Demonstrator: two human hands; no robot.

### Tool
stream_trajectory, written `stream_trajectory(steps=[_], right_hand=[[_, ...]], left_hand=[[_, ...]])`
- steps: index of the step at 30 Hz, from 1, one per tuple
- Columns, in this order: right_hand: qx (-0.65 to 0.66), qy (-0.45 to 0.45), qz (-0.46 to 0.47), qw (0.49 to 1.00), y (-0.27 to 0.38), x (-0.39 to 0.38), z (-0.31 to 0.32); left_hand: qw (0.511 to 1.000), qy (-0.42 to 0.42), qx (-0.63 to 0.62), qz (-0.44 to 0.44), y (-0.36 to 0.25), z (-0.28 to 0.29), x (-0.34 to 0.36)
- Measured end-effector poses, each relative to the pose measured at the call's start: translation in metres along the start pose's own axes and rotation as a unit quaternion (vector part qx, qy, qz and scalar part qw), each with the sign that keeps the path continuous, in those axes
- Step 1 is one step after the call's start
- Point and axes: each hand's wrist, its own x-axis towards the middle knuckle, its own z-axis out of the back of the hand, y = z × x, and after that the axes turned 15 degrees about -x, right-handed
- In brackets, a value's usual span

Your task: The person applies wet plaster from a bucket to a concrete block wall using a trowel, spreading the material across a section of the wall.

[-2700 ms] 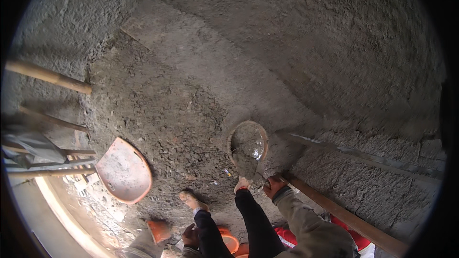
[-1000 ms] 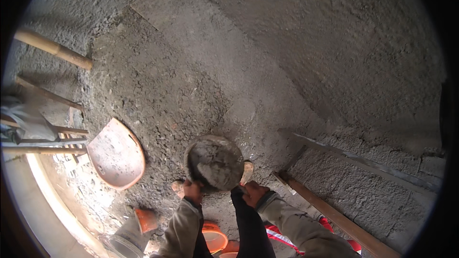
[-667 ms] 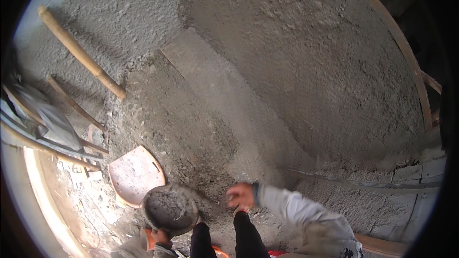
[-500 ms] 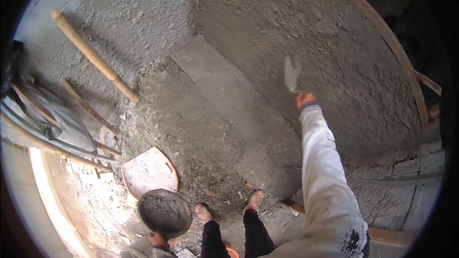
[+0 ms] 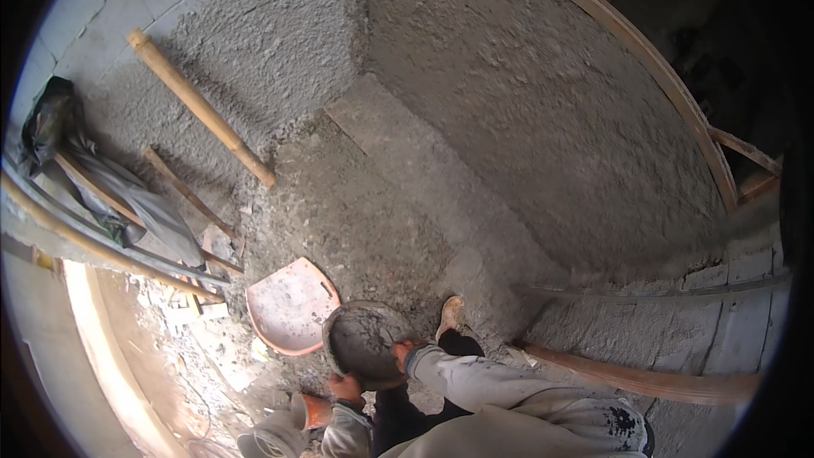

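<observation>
A round dark basin [image 5: 329, 354] of grey wet mortar [image 5: 365, 343] is held low in front of my legs. My left hand [image 5: 346, 388] grips its near rim, fingers closed. Over the basin's right side, my right hand [image 5: 409, 356] is closed around the handle of a trowel, whose blade is mostly hidden in the mortar and behind the hand. Beyond stands a wall [image 5: 543, 119] coated in rough grey mortar.
On the ground left of the basin lies a pale tray-like panel [image 5: 292, 305] with a slot. Buckets [image 5: 275, 437] stand at the lower left. A wooden pole [image 5: 203, 110] leans on the left wall, near grey plastic sheeting [image 5: 157, 212]. A plank [image 5: 644, 373] lies right.
My right hand has come down from the wall to the basin with the trowel. My left hand and the basin have shifted right and slightly up in view.
</observation>
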Motion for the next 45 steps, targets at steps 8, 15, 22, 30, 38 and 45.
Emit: stream_trajectory(steps=[8,15,22,30,38,45], right_hand=[[-0.294,-0.170,0.093,0.936,-0.089,-0.038,0.081],[-0.216,-0.127,0.279,0.927,-0.072,-0.100,0.151],[0.186,-0.125,0.002,0.975,-0.208,-0.057,0.354],[-0.103,-0.443,0.105,0.884,-0.198,-0.218,0.316],[-0.193,-0.227,0.030,0.954,-0.098,-0.100,0.116],[-0.095,-0.259,0.119,0.954,-0.104,-0.200,0.083]], left_hand=[[0.998,0.054,-0.020,0.005,0.034,-0.077,0.004],[0.995,-0.011,-0.085,0.044,0.041,-0.116,0.005],[0.999,-0.026,-0.020,0.033,0.027,-0.158,-0.014],[0.998,0.050,-0.025,-0.029,0.017,-0.165,-0.024],[0.980,0.176,0.040,-0.084,0.035,-0.144,-0.027],[0.982,0.191,0.011,-0.001,0.010,-0.119,-0.036]])
